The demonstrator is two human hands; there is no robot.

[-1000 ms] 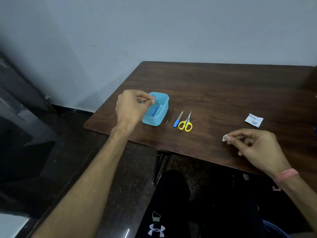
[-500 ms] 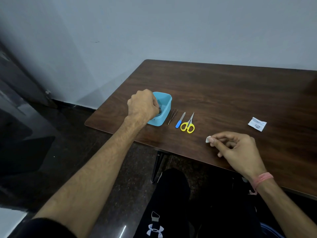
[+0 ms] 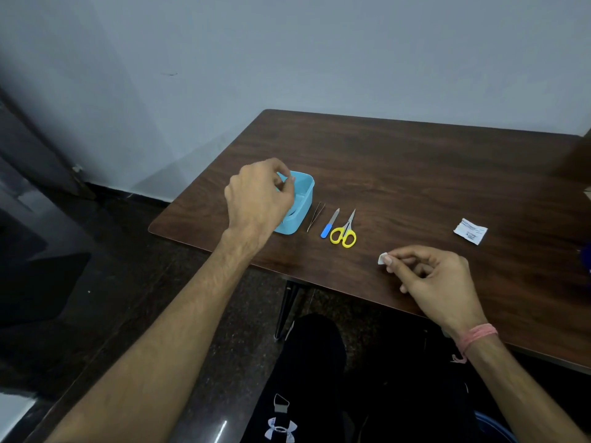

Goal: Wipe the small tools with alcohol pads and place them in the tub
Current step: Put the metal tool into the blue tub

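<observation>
From my head camera, I look down on a dark brown wood-grain table (image 3: 415,174) that stands against a plain pale grey-blue wall (image 3: 287,52). The floor (image 3: 96,282) to the left of the table is dark and glossy, and my black trousers (image 3: 307,378) show below the table's near edge.

The small light-blue tub (image 3: 303,199) sits near the table's left edge, towards the near left corner. My left hand (image 3: 259,199) hovers over the tub's near left side and covers part of it; its fingers are curled, with the tips close together above the tub's rim, and I cannot tell whether they have hold of anything. What lies inside the tub is mostly hidden by this hand.

Just to the right of the tub, three tools lie in a row on the table, apart from both hands: dark tweezers (image 3: 316,216), then a nail file with a blue handle (image 3: 329,224), then yellow-handled scissors (image 3: 344,232) with the blades pointing towards the far edge.

My right hand (image 3: 428,279) is close to the near edge, right of the scissors and well apart from the tub. Its thumb and forefinger pinch a small white alcohol pad (image 3: 382,258), the other fingers curled under. A pink thread band (image 3: 478,338) circles that wrist. A torn white sachet (image 3: 470,231) lies further right on the table.
</observation>
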